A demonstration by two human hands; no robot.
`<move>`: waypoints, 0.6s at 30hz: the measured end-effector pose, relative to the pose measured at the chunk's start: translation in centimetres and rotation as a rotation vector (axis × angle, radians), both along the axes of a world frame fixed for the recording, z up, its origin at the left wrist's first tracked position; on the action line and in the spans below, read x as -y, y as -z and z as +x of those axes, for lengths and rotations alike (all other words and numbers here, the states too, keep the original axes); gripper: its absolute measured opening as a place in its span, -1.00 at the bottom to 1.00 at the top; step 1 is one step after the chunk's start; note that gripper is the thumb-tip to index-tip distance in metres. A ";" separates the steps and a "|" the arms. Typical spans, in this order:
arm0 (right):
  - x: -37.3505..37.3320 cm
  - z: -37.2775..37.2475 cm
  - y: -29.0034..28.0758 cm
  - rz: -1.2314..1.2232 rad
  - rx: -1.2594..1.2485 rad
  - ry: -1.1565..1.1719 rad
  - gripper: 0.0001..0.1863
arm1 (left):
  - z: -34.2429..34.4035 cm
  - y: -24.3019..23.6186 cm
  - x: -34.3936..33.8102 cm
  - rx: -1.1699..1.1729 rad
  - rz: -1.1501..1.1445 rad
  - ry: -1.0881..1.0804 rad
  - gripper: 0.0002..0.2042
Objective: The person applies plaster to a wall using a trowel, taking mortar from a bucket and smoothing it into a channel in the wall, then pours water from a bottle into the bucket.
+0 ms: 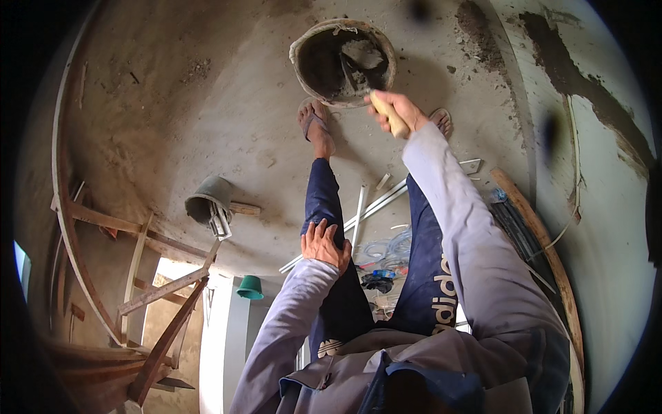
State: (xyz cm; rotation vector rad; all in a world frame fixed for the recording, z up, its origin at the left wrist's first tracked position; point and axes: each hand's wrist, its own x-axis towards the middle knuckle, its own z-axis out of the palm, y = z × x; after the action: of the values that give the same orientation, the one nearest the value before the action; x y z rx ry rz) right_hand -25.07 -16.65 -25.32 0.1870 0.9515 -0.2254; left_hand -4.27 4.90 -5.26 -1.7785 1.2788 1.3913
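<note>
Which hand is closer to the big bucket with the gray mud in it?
The right hand. It holds a wooden handle at the bucket rim, its tool reaching inside. The left hand rests on the person's left leg, well away from the bucket.

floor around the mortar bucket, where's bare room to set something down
Bare concrete floor left of the mortar bucket, above the grey bucket. Crowded between the legs: white strips, hoses. Right hand holds the trowel handle; left hand rests on the thigh.
</note>
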 end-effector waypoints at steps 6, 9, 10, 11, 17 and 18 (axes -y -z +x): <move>1.1 2.1 -3.1 -0.536 -0.691 -0.868 -0.56 | 0.5 0.1 -0.9 -0.003 -0.004 -0.037 -0.49; 1.6 3.2 3.2 -0.536 -0.903 -0.991 -0.58 | 0.2 0.2 -0.2 -0.020 0.008 -0.025 -0.48; 1.8 3.4 3.7 -0.646 -0.762 -1.212 -0.61 | 0.3 0.2 -0.1 -0.018 0.013 -0.031 -0.48; 2.0 3.4 4.1 -0.752 -0.610 -1.425 -0.64 | 0.6 0.4 -0.3 -0.014 -0.010 -0.033 -0.48; 5.6 1.9 0.9 -1.143 -0.177 -1.982 -0.68 | 1.4 0.4 -0.4 -0.015 -0.003 -0.040 -0.49; 6.3 3.0 -0.7 -1.149 -0.207 -1.965 -0.69 | 1.6 0.2 -0.8 -0.008 -0.017 -0.050 -0.49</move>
State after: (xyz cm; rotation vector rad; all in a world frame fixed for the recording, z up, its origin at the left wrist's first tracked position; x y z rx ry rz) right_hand -22.05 -22.93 -24.67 -1.8039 0.6979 1.0531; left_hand -2.64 5.65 -5.46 -1.8289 1.2622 1.4205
